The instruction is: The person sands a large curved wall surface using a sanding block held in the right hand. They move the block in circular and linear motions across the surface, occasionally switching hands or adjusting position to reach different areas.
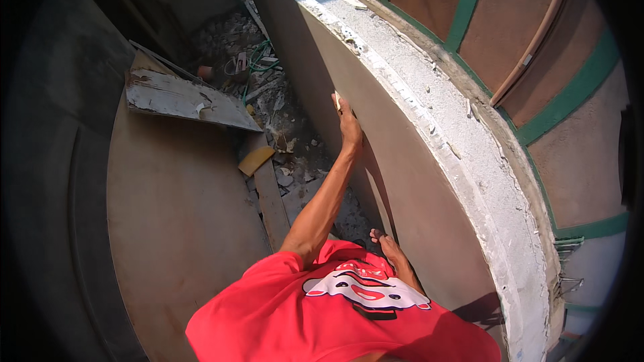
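Observation:
Stretched forward, my left hand (347,125) is closed on a small pale flat piece (337,101), held against or very near the smooth grey-brown wall face (409,167). Its exact kind cannot be made out. Lower down and closer to my body, my right hand (389,245) is beside the same wall face with its fingers bent. Whatever those fingers hold, if anything, is hidden. The wall's top (429,107) is rough, whitish and crumbly along its edge. My left arm casts a thin shadow on the wall.
Left of me stands a large brown board (181,194), with a white-smeared plank (188,102) across its far end. Rubble (275,107) and a green hose (258,60) lie on the ground beyond. A yellow piece (256,160) rests near a narrow plank (270,201). Green-framed panels (429,0) rise at right.

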### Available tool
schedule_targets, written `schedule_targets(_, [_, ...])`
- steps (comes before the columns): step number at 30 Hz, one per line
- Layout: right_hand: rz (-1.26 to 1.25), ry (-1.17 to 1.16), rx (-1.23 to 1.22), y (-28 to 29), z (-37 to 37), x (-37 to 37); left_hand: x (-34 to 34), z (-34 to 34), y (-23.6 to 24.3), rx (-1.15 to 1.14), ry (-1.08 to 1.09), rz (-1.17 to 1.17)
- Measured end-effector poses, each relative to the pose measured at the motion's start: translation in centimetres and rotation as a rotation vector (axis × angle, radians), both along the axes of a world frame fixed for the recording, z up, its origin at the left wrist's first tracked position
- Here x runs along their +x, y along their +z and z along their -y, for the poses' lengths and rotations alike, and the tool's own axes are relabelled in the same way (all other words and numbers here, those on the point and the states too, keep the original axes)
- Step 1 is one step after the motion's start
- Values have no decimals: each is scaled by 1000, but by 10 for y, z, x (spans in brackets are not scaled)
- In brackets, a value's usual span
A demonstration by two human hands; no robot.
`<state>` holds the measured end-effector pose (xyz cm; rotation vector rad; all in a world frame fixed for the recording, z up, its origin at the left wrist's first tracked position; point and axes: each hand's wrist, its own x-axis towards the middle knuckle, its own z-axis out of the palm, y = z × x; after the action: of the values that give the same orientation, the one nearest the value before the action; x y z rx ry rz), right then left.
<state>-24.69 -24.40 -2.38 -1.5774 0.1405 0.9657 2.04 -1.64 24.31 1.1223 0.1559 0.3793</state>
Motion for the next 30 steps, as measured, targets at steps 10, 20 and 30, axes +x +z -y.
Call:
schedule_targets(10, [-63, -73, 7, 48, -47, 23, -25, 33, -34, 291, 264, -36])
schedule_targets(20, [-65, -93, 1, 87, -127, 80, -10, -36, 52, 588, 200, 402])
schedule_targets(30, [-141, -269, 372, 131, -324, 164, -11, -278, -93, -148, 4, -379])
